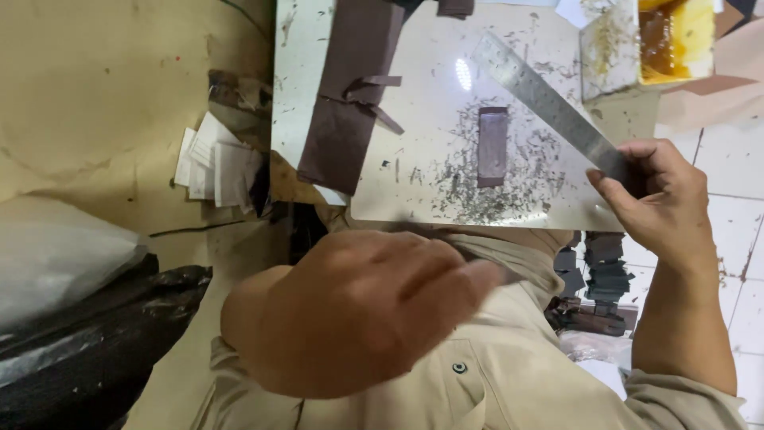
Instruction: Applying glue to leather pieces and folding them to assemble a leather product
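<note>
Right hand [660,203] grips the lower end of a steel ruler [545,99] lying slantwise on the bench [422,151]. Left hand [358,310], blurred, hovers nearer; grip undeterminable. Dark strip [493,146] lies just beside ruler.

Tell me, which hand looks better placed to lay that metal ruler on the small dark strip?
Probably the right hand: its fingers already grip the metal ruler, just beside the dark strip. The left hand is blurred, off the board.

on the board [414,171] a small strip [493,146] lies in the middle, a large sheet [350,87] to its left, the ruler [549,107] slanting to its right. a glue tray [664,40] stands behind the ruler, paper slips [215,163] left of the board.
</note>
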